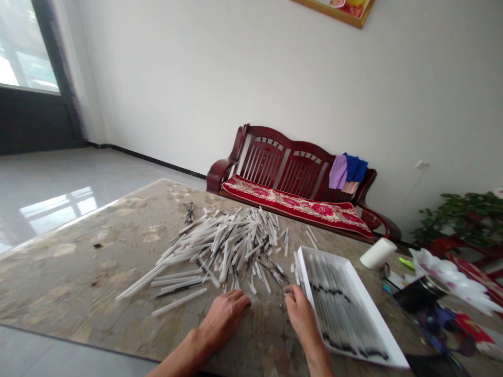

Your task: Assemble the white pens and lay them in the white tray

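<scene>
1 dark red bench (302,174) bears a floral cushion (296,201) and cloths (350,170).

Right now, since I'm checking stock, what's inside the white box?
The open white box holds slim, translucent sticks with dark sections, laid side by side. The upper ones cover whatever lies beneath, so any lower layer cannot be seen.

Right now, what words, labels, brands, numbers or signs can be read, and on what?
None can be read.
Thin white plastic sticks: too small to read any print.
Black cylindrical container: no lettering discernible.
Flat red item: too blurred.
Gold-framed picture, cut off: no words legible.
</scene>
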Available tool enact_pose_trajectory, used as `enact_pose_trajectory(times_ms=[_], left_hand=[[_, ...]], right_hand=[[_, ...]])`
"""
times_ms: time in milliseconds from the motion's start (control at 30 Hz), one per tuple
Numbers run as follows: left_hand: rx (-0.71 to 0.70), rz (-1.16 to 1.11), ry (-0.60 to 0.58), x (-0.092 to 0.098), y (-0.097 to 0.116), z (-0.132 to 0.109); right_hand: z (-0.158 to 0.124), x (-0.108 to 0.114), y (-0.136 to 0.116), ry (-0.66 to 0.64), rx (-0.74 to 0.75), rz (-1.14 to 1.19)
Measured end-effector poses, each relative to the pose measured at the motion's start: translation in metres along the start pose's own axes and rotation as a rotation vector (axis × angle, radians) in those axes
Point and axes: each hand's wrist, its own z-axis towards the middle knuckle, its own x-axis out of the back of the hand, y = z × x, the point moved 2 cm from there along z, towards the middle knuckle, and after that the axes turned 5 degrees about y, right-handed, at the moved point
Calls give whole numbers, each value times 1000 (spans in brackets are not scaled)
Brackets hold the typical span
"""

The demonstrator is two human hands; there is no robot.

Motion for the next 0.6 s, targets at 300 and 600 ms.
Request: enact_pose_trajectory(times_ms=[300, 600], left_hand=[[88, -70, -12, 5, -3, 0], [77, -88, 98, 5, -5, -1]], right_hand=[[-13, -17, -13, 143, 159, -56], [-5, -26, -43, 95, 240, -519]])
